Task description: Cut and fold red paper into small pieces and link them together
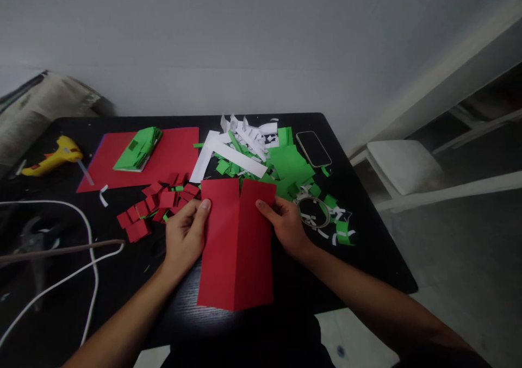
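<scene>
A red paper sheet [218, 248], creased down its middle, is being held over the near part of the black table [375, 264]. Its left margin is being pinched by the left hand [185, 237] and its right margin by the right hand [291, 226], apparently so that both panels are being spread evenly. Thumbs [200, 218] are being laid on top; both forearms [136, 309] are being angled inward. Small red paper pieces [138, 229] are being left near the left hand, presumably for easy reach.
</scene>
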A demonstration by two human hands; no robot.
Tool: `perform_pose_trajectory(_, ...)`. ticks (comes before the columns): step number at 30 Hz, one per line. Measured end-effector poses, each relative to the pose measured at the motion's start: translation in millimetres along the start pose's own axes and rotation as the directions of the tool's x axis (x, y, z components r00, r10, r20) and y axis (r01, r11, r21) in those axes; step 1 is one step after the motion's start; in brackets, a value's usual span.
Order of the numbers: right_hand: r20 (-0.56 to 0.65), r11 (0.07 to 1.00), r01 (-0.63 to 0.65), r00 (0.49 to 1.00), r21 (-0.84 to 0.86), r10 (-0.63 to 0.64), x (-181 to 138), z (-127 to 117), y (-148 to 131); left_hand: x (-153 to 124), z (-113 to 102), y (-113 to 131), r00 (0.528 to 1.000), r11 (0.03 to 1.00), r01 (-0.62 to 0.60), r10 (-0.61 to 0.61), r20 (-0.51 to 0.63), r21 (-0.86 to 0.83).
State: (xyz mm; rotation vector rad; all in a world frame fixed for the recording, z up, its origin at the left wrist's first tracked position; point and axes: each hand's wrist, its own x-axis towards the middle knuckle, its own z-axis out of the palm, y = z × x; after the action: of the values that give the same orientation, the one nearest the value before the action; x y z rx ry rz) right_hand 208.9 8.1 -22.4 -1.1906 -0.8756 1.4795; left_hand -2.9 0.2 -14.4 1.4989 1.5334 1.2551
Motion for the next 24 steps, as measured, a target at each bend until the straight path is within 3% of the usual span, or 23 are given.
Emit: perform_pose_trajectory(24, -0.01, 0.993, -0.002, 1.0, 0.12, 0.003, 3.5, 1.1, 4.2, -1.2, 4.6, -1.6, 0.997, 1.0, -0.021, 0.019, -0.079, -0.021)
